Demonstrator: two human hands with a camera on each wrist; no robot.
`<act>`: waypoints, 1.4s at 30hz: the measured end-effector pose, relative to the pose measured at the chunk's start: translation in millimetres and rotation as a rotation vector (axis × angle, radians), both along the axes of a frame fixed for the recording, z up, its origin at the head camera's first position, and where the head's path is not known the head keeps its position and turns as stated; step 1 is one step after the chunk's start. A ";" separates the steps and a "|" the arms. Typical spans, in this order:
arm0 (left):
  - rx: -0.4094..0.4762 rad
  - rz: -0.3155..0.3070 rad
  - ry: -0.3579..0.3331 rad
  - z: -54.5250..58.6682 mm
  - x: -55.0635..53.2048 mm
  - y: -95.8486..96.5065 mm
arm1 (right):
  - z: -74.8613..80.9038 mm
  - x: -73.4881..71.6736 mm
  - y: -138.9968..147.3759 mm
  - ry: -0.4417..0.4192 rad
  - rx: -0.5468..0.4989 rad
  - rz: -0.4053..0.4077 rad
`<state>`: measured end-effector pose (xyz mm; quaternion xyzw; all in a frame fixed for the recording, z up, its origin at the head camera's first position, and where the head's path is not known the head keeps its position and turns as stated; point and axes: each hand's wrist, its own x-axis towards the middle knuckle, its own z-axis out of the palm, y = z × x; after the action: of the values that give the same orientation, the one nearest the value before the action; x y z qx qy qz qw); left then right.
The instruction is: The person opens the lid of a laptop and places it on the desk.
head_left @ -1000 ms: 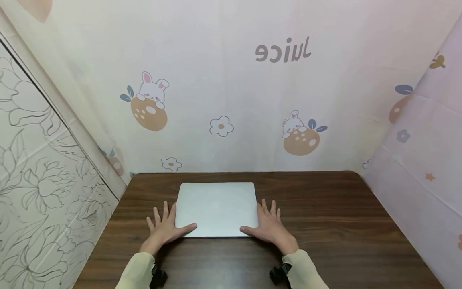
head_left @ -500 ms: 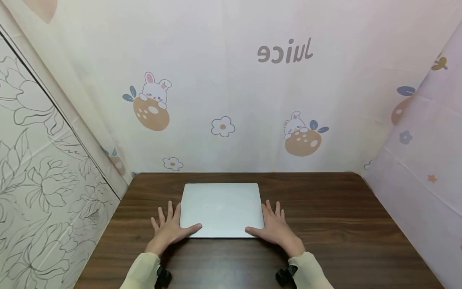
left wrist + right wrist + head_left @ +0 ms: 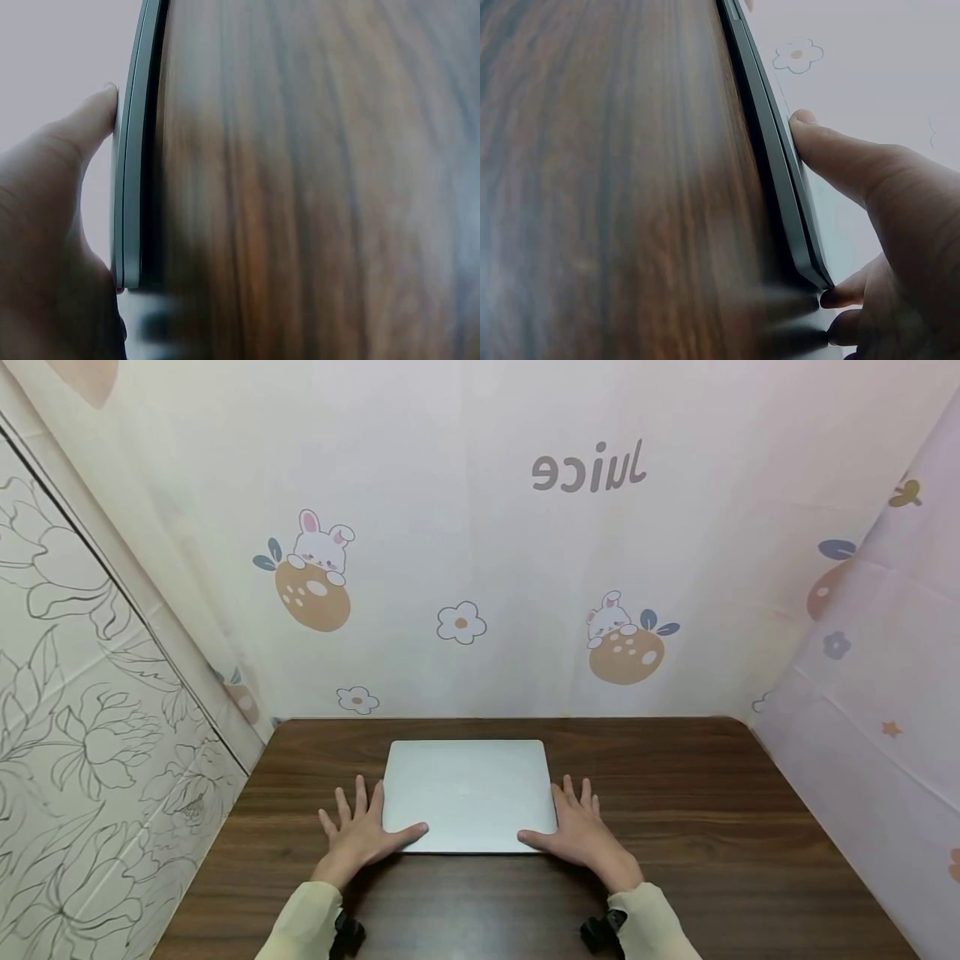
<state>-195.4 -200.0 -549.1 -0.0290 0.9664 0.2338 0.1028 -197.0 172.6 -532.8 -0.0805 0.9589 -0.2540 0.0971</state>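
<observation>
A closed silver laptop (image 3: 468, 793) lies flat on the dark wooden table, its lid up and its front edge facing the person. My left hand (image 3: 363, 839) rests at its left front corner, fingers spread out straight along the side and the thumb over the lid. Mirroring it, my right hand (image 3: 581, 837) touches the right side with straight fingers, the thumb pressed near the front edge. Close up in the left wrist view, the thumb (image 3: 97, 116) lies on the laptop's edge (image 3: 131, 187). The right wrist view shows the other thumb (image 3: 840, 154) on the lid.
The wooden table (image 3: 675, 827) extends on both sides and in front of the laptop. A printed curtain (image 3: 465, 527) hangs right behind its back edge. More patterned cloth (image 3: 97, 735) stands at the left, and another sheet (image 3: 885, 677) at the right.
The laptop has slid a little to the right across the table, with both hands moving along with it. Their hold at the corners looks the same.
</observation>
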 end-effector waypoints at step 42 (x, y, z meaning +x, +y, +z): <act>0.012 -0.040 0.026 -1.5 0.9 38.3 | 3.1 6.1 35.1 -0.025 -0.019 -0.024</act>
<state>-194.6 -161.7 -550.7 -0.0059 0.9666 0.2378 0.0948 -190.9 207.8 -529.7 -0.0668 0.9561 -0.2651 0.1054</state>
